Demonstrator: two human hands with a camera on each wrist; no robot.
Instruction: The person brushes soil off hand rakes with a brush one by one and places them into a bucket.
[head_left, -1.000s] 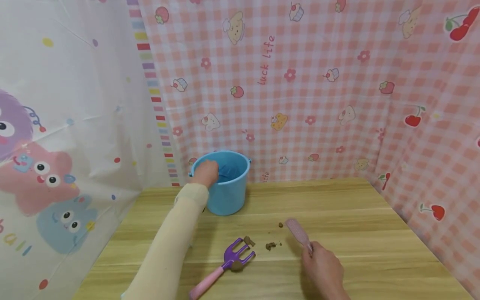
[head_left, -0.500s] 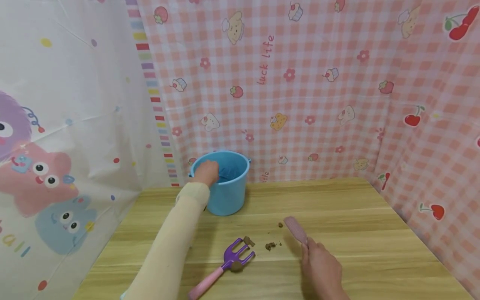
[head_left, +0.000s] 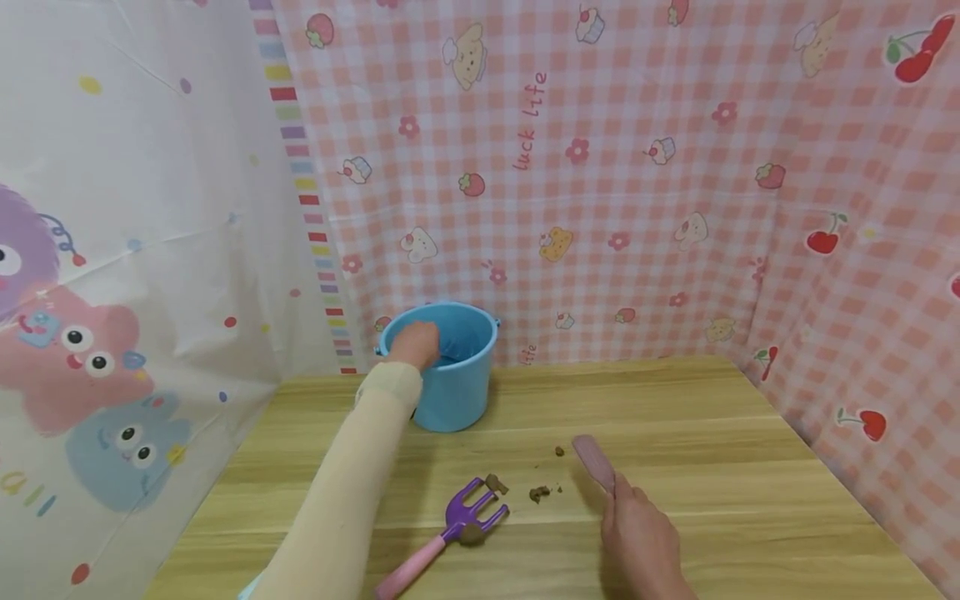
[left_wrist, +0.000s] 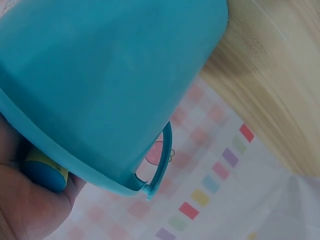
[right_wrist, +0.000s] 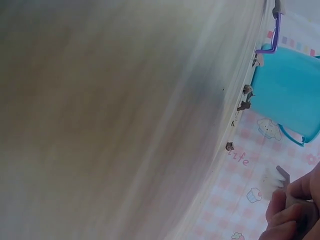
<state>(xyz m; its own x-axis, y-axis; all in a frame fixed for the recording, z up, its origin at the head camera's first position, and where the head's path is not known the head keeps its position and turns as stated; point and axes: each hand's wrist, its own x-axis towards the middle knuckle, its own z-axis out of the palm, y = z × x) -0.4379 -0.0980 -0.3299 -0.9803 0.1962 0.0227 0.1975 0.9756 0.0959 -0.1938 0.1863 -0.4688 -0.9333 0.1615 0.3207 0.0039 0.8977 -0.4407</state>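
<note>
My left hand reaches over the near left rim of a blue bucket. In the left wrist view its fingers curl round a thing with a rounded blue end and a yellow band; the rest of that thing is hidden. My right hand grips a small pink brush just above the table. Pale bristles show under the brush in the right wrist view. Between the hands lies a purple hand fork with a pink handle, a brown clump against its tines.
Several brown crumbs lie on the wooden table, among them a clump by the fork's tip and another left of the brush. A pink checked cloth hangs behind and at the right, a white printed one at the left.
The brush head has shifted slightly and turned in my right hand, its back now seen more edge-on. My left hand stays at the bucket's rim; the fork and crumbs have not moved.
</note>
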